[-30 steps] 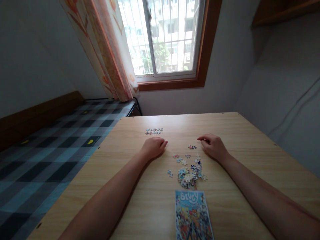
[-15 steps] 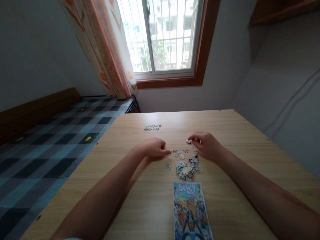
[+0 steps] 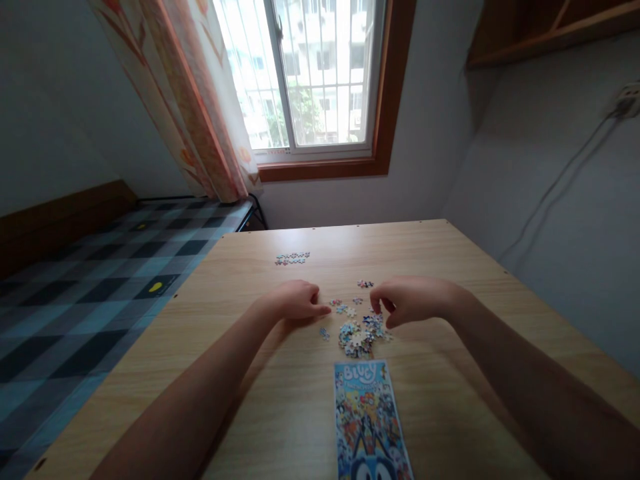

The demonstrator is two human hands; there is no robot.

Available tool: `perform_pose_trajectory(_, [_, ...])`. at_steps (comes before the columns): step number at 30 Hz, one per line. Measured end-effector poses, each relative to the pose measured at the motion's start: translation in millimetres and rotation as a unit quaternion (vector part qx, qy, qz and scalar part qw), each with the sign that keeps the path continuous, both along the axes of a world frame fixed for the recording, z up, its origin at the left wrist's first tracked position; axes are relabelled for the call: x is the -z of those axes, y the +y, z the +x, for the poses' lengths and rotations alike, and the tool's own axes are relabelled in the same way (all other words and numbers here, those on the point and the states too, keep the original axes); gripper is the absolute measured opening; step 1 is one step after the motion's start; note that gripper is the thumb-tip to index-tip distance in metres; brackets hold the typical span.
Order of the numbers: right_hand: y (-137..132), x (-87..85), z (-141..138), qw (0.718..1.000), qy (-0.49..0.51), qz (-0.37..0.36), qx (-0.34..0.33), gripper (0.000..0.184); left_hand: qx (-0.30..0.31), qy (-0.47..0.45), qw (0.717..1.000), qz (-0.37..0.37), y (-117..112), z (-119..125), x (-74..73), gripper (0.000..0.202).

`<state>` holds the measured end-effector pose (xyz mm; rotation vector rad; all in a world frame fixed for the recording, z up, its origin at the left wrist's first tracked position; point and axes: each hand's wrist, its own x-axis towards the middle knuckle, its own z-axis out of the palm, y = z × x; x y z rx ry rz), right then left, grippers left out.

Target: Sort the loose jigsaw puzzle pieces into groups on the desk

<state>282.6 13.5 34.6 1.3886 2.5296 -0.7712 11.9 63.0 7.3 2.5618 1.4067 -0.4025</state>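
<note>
My left hand (image 3: 297,300) rests low over the table, one finger stretched toward the loose jigsaw pieces (image 3: 345,310) and the others loosely bent; I see nothing in it. Above the right side of the jigsaw pile (image 3: 354,341), my right hand (image 3: 413,299) hangs with its fingers curved downward and a gap between thumb and fingers. No piece shows in that gap. A small group of pieces (image 3: 365,284) lies just beyond the right hand. Near the pile's left side is a small bluish piece or pair (image 3: 325,333).
Two short rows of pieces (image 3: 293,259) lie toward the far left of the wooden table (image 3: 280,413). A Bluey picture sheet or box (image 3: 373,420) sits in front of the pile. Left of the table is a bed with a checked cover (image 3: 150,260); beyond stands a window (image 3: 325,80).
My right hand has moved back from the small far group to above the pile, and its fingers have parted. My left hand stays about where it was. The view has turned slightly right.
</note>
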Motion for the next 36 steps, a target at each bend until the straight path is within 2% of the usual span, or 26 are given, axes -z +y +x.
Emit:
perform_pose_trajectory(4, [-2, 12.0, -15, 0.999, -0.021, 0.0, -0.027, 0.049, -0.003, 0.0, 1.0, 0.006, 0, 1, 1.3, 0.057])
perform_pose_trajectory(9, [-1, 16.5, -22, 0.998, -0.045, 0.032, -0.021, 0.033, -0.021, 0.005, 1.0, 0.006, 0, 1, 2.5, 0.057])
perform_pose_trajectory(14, [6, 13.7, -15, 0.999, -0.026, 0.035, -0.012, 0.022, -0.015, 0.004, 1.0, 0.012, 2, 0, 5.1, 0.057])
perform_pose_trajectory(21, [22, 23.5, 2, 1.0, 0.018, 0.018, -0.001, 0.023, -0.013, -0.006, 1.0, 0.014, 3, -2, 7.5, 0.055])
perform_pose_trajectory(27, [23, 16.6, 10, 0.998, -0.014, 0.052, 0.035, 0.023, -0.017, -0.004, 1.0, 0.006, 3, -1, 5.0, 0.054])
perform_pose_trajectory(33, [16, 24.0, 0, 1.0, 0.005, 0.009, 0.01, 0.036, -0.02, -0.004, 1.0, 0.011, 1, 0, 4.1, 0.054])
perform_pose_trajectory(36, [14, 25.6, -6, 1.0, -0.02, 0.021, 0.01, 0.031, -0.021, -0.004, 1.0, 0.014, 2, -1, 5.5, 0.055])
